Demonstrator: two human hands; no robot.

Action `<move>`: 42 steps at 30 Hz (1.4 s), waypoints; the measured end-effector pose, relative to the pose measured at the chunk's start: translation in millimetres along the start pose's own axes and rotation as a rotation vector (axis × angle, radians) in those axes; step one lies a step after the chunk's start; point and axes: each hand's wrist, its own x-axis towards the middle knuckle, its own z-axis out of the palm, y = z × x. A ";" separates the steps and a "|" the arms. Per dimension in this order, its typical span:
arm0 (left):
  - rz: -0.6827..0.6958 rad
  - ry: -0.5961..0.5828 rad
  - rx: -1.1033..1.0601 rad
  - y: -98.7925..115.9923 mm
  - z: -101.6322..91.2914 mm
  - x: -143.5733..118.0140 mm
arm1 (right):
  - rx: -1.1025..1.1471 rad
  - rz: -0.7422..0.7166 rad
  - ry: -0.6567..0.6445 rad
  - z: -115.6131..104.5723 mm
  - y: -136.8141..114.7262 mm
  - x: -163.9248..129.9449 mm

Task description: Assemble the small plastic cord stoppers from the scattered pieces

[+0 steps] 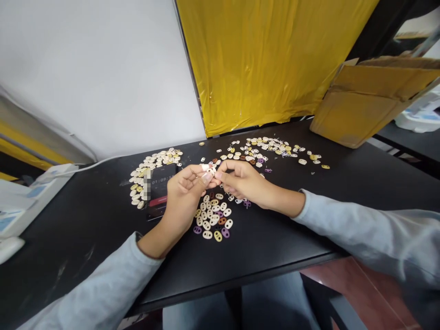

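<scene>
Above the middle of the black table, my left hand [184,192] pinches a small cream oval piece with holes [212,171] between thumb and fingers. My right hand [245,181] meets it there, its thumb and forefinger closed on the same piece from the right. The fingers partly cover the piece. Just below my hands lies a loose pile of oval two-holed pieces [213,213] in cream, yellow, brown and purple. Left of it, beside my left wrist, a dark phone [161,183] shows a running timer.
A curved heap of cream ovals [161,158] lies beyond the phone. More small pieces [270,145] spread across the back right, with thin scraps among them. A cardboard box [364,105] stands at the far right. White equipment [37,201] sits at the left edge; a wall and yellow sheeting [261,59] rise behind.
</scene>
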 end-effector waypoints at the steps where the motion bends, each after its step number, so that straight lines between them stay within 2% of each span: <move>1: -0.002 0.003 0.012 0.3 0.1 0.0 | -0.024 -0.010 -0.011 -1.6 0.2 0.5; 4: -0.012 -0.022 0.074 2.0 0.9 -1.9 | -0.176 -0.051 -0.003 -8.1 -0.1 -1.3; 8: 0.003 -0.128 0.171 2.4 1.6 -7.3 | -0.488 -0.145 0.028 -15.2 -3.6 -9.4; 15: 0.014 -0.172 0.312 5.3 -4.2 -17.4 | -0.410 -0.025 -0.096 -32.4 -20.1 -12.3; 17: 0.038 -0.193 0.370 10.7 -8.7 -20.7 | -0.483 -0.013 -0.147 -42.1 -24.3 -11.7; 20: 0.090 -0.217 0.486 20.2 -17.9 -25.4 | -0.723 -0.026 -0.269 -54.1 -27.8 -12.0; 24: 0.199 -0.276 0.629 26.5 -29.8 -29.7 | -0.994 -0.083 -0.314 -58.5 -29.2 -13.7; 28: 0.242 -0.354 0.664 23.9 -32.7 -31.2 | -1.027 -0.075 -0.338 -60.8 -29.4 -14.9; 32: 0.275 -0.403 0.673 17.8 -28.9 -30.8 | -0.934 -0.030 -0.300 -68.4 -26.6 -12.3; 34: 0.283 -0.417 0.680 14.9 -27.3 -30.1 | -0.957 -0.031 -0.220 -72.0 -22.9 -9.4; 38: 0.270 -0.435 0.731 12.6 -26.0 -27.5 | -1.082 -0.095 0.008 -75.8 -11.0 -2.8; 42: 0.264 -0.406 0.813 11.4 -26.7 -25.8 | -1.098 -0.192 0.058 -77.2 2.0 3.8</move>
